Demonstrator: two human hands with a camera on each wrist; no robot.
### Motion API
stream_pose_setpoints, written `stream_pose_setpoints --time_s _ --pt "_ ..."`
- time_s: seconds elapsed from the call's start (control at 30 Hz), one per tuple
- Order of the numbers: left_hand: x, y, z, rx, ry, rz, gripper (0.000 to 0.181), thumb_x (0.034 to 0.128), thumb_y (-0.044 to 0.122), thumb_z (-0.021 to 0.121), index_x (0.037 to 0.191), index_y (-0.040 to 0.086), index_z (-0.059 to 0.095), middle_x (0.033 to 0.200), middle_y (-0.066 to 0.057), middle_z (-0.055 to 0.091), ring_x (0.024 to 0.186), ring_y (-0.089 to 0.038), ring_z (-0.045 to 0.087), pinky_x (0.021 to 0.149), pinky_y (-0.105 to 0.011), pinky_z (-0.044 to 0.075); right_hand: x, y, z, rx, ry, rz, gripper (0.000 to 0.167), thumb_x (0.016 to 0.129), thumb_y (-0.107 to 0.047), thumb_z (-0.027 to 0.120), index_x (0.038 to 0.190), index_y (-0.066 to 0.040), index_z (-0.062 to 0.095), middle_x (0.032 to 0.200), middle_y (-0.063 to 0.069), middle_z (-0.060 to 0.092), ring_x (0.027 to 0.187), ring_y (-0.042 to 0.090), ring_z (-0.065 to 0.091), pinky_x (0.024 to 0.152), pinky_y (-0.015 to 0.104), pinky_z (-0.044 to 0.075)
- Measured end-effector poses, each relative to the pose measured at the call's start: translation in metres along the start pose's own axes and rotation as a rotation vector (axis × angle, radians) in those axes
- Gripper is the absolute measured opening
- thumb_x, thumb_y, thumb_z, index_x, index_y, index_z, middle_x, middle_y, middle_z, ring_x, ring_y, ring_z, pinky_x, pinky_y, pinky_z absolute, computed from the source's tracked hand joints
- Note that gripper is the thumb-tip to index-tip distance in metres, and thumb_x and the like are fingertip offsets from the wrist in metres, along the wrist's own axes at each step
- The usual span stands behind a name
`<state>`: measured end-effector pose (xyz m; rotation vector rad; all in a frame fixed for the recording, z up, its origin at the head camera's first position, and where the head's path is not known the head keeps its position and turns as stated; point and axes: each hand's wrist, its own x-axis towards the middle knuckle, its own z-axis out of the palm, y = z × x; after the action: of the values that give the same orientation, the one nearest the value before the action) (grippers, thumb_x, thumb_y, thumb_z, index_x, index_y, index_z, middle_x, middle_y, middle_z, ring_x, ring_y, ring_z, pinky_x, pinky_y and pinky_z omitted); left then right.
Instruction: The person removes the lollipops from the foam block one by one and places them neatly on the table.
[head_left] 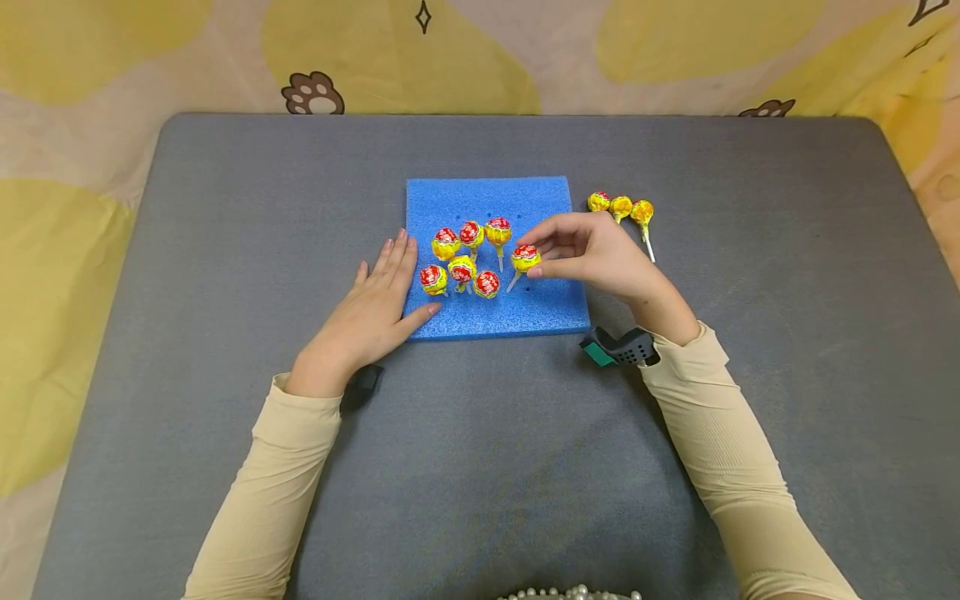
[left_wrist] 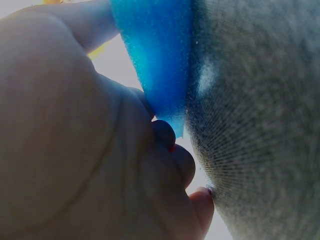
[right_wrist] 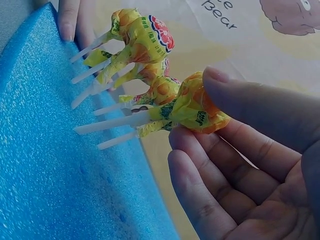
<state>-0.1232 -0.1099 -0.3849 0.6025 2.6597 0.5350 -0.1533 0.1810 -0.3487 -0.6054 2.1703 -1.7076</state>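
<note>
A blue foam block [head_left: 551, 312] lies on the grey table, with several yellow-and-red wrapped lollipops standing in it by their white sticks. My right hand [head_left: 592, 254] pinches another lollipop [right_wrist: 197, 107] by its wrapped head between thumb and fingers. Its stick slants down toward the foam; whether the tip touches is unclear. Flat, with straight fingers, my left hand [head_left: 371, 308] rests along the block's left edge, the thumb over its front left corner. In the left wrist view, the palm and fingers show dark beside the block's side [left_wrist: 160, 60].
Three more lollipops [head_left: 621, 207] lie on the table to the right of the block, behind my right hand. Small dark holes [head_left: 527, 289] dot the foam. A patterned yellow cloth [head_left: 480, 58] hangs behind the table's far edge.
</note>
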Motion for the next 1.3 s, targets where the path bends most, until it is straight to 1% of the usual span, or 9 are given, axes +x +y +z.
stream_pose_setpoints --time_s 0.17,0.37,0.67,0.93,1.1,1.3 --pt "0.000 0.000 0.000 -0.001 0.002 -0.002 0.087 0.0944 0.047 0.047 0.150 0.003 -0.003 0.156 -0.010 -0.011 0.143 -0.025 -0.010 0.113 -0.051 0.000 0.000 0.002 -0.001 0.016 -0.001 -0.019 0.030 0.075 0.011 0.072 0.104 0.011 0.065 0.089 0.005 0.069 0.079 0.017 0.065 0.070 0.025 0.053" --pt "0.000 0.000 0.000 0.000 0.003 0.000 0.086 0.0945 0.047 0.047 0.150 0.004 -0.003 0.156 -0.010 -0.012 0.143 -0.024 -0.010 0.113 -0.051 0.001 -0.001 0.001 -0.001 0.034 -0.005 -0.016 0.029 0.077 0.008 0.072 0.104 0.011 0.064 0.091 0.005 0.069 0.080 0.017 0.065 0.071 0.025 0.053" --pt "0.001 0.000 0.000 0.000 -0.004 -0.006 0.087 0.0944 0.048 0.047 0.150 0.004 -0.003 0.156 -0.010 -0.012 0.143 -0.024 -0.011 0.113 -0.051 0.001 -0.006 -0.004 -0.009 0.167 0.079 -0.030 0.024 0.078 0.008 0.070 0.102 0.004 0.069 0.091 0.007 0.069 0.082 0.018 0.065 0.074 0.025 0.054" --pt "0.000 0.000 -0.001 -0.002 -0.008 -0.009 0.087 0.0945 0.048 0.046 0.150 0.004 -0.004 0.156 -0.010 -0.012 0.143 -0.024 -0.010 0.113 -0.051 0.001 -0.007 -0.004 -0.016 0.158 0.097 -0.033 0.026 0.079 0.007 0.070 0.104 0.003 0.069 0.094 0.008 0.068 0.085 0.018 0.065 0.076 0.024 0.053" --pt "0.000 0.000 -0.001 -0.001 -0.006 -0.009 0.087 0.0944 0.048 0.046 0.150 0.004 -0.003 0.156 -0.010 -0.012 0.143 -0.024 -0.010 0.112 -0.052 0.001 -0.008 -0.004 -0.020 0.169 0.124 -0.034 0.026 0.079 0.007 0.070 0.104 0.002 0.070 0.095 0.007 0.069 0.085 0.018 0.065 0.077 0.024 0.052" --pt "0.000 0.000 0.000 0.001 -0.006 -0.009 0.087 0.0944 0.049 0.046 0.150 0.004 -0.003 0.156 -0.010 -0.012 0.143 -0.024 -0.010 0.113 -0.051 0.000 -0.009 -0.004 -0.025 0.170 0.142 -0.042 0.025 0.079 0.008 0.069 0.103 0.002 0.070 0.095 0.007 0.069 0.082 0.018 0.064 0.075 0.023 0.052"
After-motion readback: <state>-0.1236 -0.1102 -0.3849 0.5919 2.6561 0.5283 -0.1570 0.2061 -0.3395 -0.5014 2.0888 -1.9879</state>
